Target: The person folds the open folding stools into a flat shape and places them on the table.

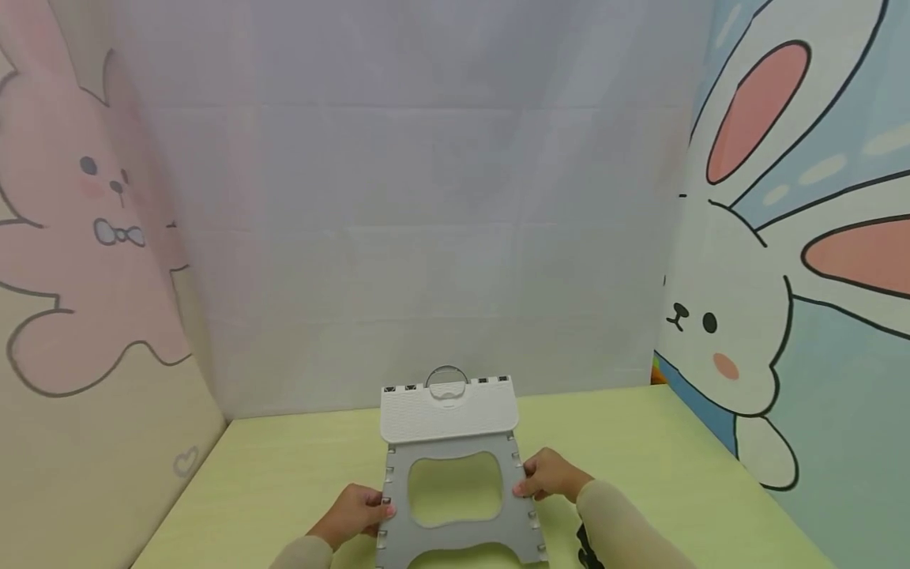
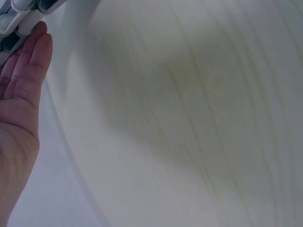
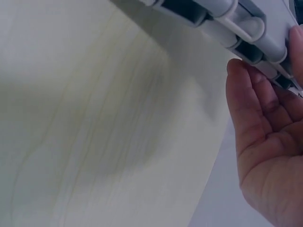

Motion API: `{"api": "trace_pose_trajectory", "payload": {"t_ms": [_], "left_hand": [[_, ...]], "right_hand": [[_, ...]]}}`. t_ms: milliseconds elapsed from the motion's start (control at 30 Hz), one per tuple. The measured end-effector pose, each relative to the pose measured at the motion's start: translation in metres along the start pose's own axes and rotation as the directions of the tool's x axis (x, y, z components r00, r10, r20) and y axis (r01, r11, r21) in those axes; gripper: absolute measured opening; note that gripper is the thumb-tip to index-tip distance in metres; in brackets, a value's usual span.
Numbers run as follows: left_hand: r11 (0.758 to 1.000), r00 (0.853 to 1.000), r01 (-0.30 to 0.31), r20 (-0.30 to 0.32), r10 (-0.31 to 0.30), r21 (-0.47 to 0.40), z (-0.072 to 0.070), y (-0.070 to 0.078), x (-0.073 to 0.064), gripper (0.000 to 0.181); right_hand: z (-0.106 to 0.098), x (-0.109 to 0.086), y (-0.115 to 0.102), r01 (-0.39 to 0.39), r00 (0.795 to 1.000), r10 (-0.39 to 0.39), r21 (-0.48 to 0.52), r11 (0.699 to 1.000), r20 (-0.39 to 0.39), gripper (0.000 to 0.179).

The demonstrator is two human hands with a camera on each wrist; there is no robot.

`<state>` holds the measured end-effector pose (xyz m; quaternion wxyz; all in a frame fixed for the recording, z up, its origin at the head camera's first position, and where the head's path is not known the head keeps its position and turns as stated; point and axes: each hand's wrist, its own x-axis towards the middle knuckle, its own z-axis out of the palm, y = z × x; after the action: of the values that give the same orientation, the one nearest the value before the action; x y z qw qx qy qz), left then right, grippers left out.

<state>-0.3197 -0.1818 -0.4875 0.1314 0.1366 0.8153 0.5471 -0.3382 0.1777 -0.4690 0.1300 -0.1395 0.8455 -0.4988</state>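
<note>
A folded step stool with a white top panel (image 1: 455, 423) and a grey leg panel (image 1: 400, 484) lies or leans in front of me at the table's near side. A wire handle loop (image 1: 447, 368) rises from its far end. My left hand (image 1: 353, 514) grips the stool's left edge, thumb on the front face. On the opposite edge, a little higher, my right hand (image 1: 550, 474) holds it the same way. Hinged plastic edges show above the fingers of the left hand (image 2: 23, 80) and the right hand (image 3: 270, 123) in the wrist views.
A pale yellow-green table (image 1: 604, 431) lies beneath. Part of a black object (image 1: 587, 549) shows beside my right sleeve. A white cloth (image 1: 441, 237) hangs behind, with rabbit-printed walls (image 1: 839, 379) on both sides.
</note>
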Motion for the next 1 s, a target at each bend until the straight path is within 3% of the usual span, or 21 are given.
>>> {"api": "trace_pose_trajectory", "payload": {"t_ms": [500, 733, 1000], "left_hand": [[1.0, 1.0, -0.023, -0.018, 0.023, -0.005, 0.006, -0.006, 0.008, 0.023], [0.991, 0.992, -0.109, -0.059, 0.114, 0.074, 0.008, -0.009, 0.008, 0.018], [0.979, 0.989, -0.115, -0.073, 0.129, 0.171, 0.009, -0.001, 0.003, 0.017]], "right_hand": [[0.002, 0.003, 0.004, -0.013, 0.999, 0.013, -0.006, 1.0, 0.036, 0.015], [0.009, 0.002, 0.003, -0.011, 1.0, 0.012, -0.031, 0.999, 0.024, 0.014], [0.018, 0.0, 0.0, -0.056, 0.998, 0.055, -0.044, 0.997, -0.01, 0.015]]}}
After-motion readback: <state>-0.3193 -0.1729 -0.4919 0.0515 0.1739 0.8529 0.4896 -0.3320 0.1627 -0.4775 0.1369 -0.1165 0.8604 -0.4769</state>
